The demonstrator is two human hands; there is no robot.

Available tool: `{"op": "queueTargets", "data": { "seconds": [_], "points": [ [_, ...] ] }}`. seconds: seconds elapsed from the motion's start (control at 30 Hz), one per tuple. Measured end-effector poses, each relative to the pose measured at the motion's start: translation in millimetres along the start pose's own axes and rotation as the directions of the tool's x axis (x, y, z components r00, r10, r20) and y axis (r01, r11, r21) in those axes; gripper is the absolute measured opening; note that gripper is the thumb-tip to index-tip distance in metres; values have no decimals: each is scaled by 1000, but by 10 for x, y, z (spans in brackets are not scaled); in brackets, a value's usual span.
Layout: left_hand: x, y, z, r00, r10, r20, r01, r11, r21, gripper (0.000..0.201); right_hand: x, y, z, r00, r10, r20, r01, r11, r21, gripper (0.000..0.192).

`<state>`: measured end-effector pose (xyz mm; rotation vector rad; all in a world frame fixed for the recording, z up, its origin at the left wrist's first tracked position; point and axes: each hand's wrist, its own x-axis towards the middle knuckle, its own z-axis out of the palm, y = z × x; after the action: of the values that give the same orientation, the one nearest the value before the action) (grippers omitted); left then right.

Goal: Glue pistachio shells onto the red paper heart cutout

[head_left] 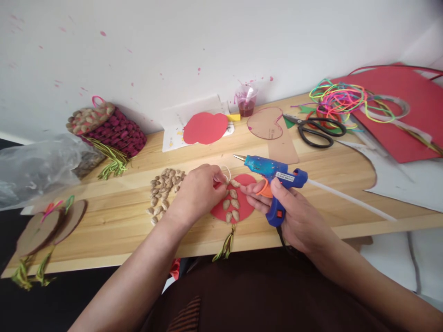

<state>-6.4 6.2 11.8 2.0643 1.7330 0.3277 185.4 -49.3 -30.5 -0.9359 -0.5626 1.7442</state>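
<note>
Gripping the glue gun [273, 177], right hand [294, 214] hovers beside left hand [199, 191].

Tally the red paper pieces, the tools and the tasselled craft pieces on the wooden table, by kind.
Red paper pieces: 3 (heart under left hand, cut-out by wall, large sheet)
Tools: 2 (glue gun in right hand, scissors)
Tasselled craft pieces: 3 (shell-covered maroon piece, brown discs, the red heart)
Total: 7, heart counted once

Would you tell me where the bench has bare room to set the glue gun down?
Bare wood lies between the shells and the red basket, and right of the glue gun below the scissors. It is crowded around both hands and at the cords.
</note>
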Motion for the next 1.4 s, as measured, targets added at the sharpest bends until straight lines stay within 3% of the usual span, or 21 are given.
{"op": "queueTargets", "data": {
  "seconds": [0.17, 0.37, 0.63, 1.03, 1.4],
  "points": [
    [7, -21, -1, 1000, 0, 12, 0, 1000, -8, 9, -2, -9, 17, 1000, 2, -16, -2, 1000, -24, 34],
    [16, -108, -94, 998, 7, 55, 1, 990, -143, 14, -5, -20, 29, 1000, 6, -19, -6, 1000, -25, 35],
    [-13, -195, -61, 1000, 1, 16, 2, 976, -218, 15, -9, -23, 46, 999, 0, -51, -2, 999, -36, 35],
    [-41, -148, 47, 998, 31, -58, -40, 987, -157, 13, -9, -1, 5, 1000, -7, -4, 7, 1000, -13, 29],
    [-25, -213, 115, 991, 100, -90, -112, 984, -140, 14, -11, -2, -8, 999, 7, -43, -7, 1000, -5, 25]
  ]
}}
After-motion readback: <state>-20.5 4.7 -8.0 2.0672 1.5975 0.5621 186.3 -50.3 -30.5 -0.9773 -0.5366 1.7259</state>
